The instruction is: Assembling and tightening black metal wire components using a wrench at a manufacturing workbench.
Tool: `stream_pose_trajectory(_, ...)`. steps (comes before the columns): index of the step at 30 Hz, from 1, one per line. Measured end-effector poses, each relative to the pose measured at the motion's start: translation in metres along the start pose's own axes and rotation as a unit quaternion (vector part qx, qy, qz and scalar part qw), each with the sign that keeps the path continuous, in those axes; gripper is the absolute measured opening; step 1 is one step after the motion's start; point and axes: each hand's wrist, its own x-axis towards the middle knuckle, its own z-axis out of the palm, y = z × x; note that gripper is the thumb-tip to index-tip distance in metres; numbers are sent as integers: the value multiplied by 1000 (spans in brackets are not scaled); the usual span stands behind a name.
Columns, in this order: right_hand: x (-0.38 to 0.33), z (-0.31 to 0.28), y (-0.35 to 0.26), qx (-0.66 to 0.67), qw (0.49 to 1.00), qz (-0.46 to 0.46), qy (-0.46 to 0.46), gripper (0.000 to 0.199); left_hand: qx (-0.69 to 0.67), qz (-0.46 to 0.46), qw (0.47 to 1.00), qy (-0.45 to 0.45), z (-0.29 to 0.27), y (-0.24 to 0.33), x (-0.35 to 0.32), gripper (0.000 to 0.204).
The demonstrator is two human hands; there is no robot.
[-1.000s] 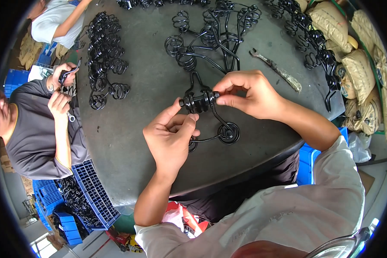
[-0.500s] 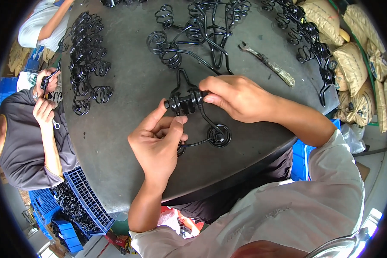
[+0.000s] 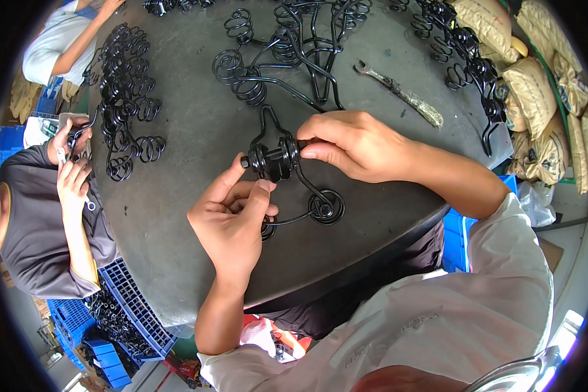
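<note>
Far left of the black fitting (image 3: 274, 160), at the edge of the round dark table (image 3: 196, 274): a co-worker's hands (image 3: 72, 176) busy with a small part, and nearer in, a heap of black coil-spring frames (image 3: 127, 124). Best to work clear of both.

Just below and left of the fitting: left hand (image 3: 232, 219), lower fingers curled loosely, thumb and forefinger closed lightly on the fitting's near side and left end. Better to brace firmly there, so that nothing rolls.

At the fitting itself: held a little off the table near its front edge, seated on a bent wire frame (image 3: 323, 206) whose coil lies just below and right of the fitting.

Touching the fitting's right end: right hand (image 3: 356, 144), thumb and first fingers pinched shut on that end. Probably wise to press or turn along the fitting's axis, not across it, and to mind skin between wire and fitting.

Well above and right of the fitting: a wrench (image 3: 398, 91) lying loose, then tan sacks (image 3: 536, 85) beyond the table.
</note>
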Motion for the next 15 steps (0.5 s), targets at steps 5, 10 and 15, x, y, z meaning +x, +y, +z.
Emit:
stream_pose_trajectory(5, 0, -3, -1, 40, 999, 35, -6, 18, -1, 12, 1000, 9, 2, -1, 0, 35)
stream_pose_trajectory(10, 1, -3, 3, 42, 999, -2, 3, 19, 14, 8, 1000, -1, 2, 2, 2, 36)
stream_pose_trajectory(15, 3, -4, 3, 43, 999, -21, 15, 19, 17, -27, 999, -13, 2, 7, 7, 33)
